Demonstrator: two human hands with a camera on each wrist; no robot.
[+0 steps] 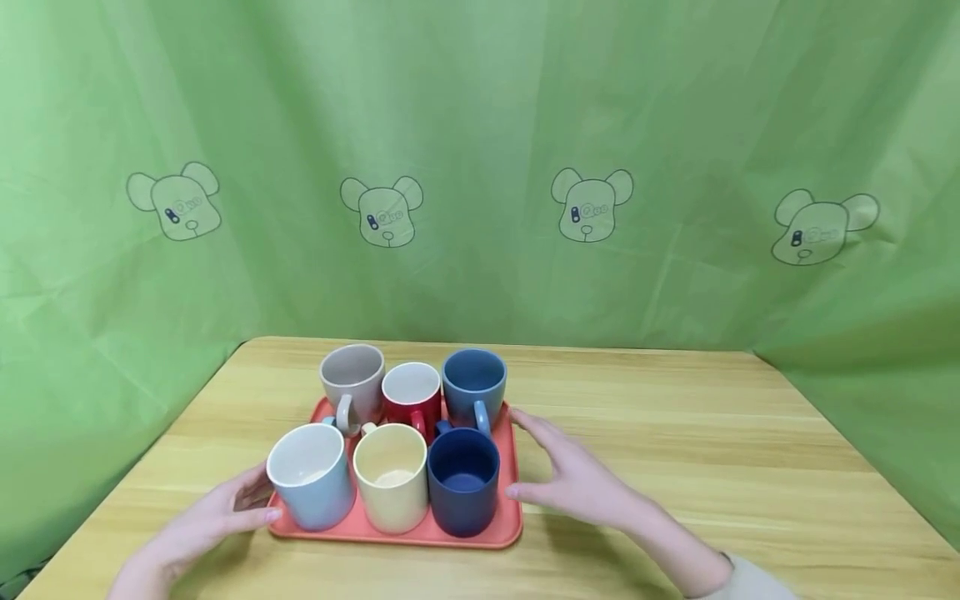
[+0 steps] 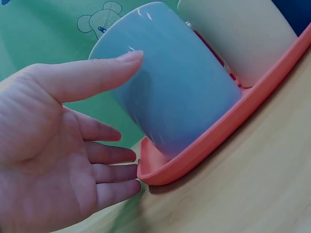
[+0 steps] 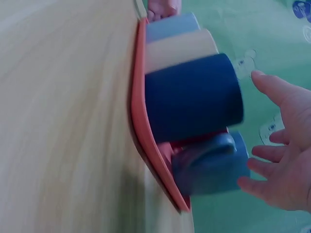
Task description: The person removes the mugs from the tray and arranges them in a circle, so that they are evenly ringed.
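A coral-red tray (image 1: 420, 537) lies on the wooden table, loaded with mugs in two rows. In front stand a light blue mug (image 1: 315, 493), a cream mug (image 1: 393, 497) and a navy mug (image 1: 463, 502). Behind them are a grey mug (image 1: 362, 398), a red mug (image 1: 422, 408) with a white inside, and a mid-blue mug (image 1: 467, 402). My left hand (image 1: 210, 517) is at the tray's left edge, thumb extended beside the light blue mug and fingertips by the tray corner. At the tray's right side, my right hand (image 1: 573, 479) has its fingers spread, holding nothing.
Bare wood of the table (image 1: 697, 442) stretches to the right of the tray. A green curtain (image 1: 480, 275) with mouse-head drawings hangs behind the table and along both sides.
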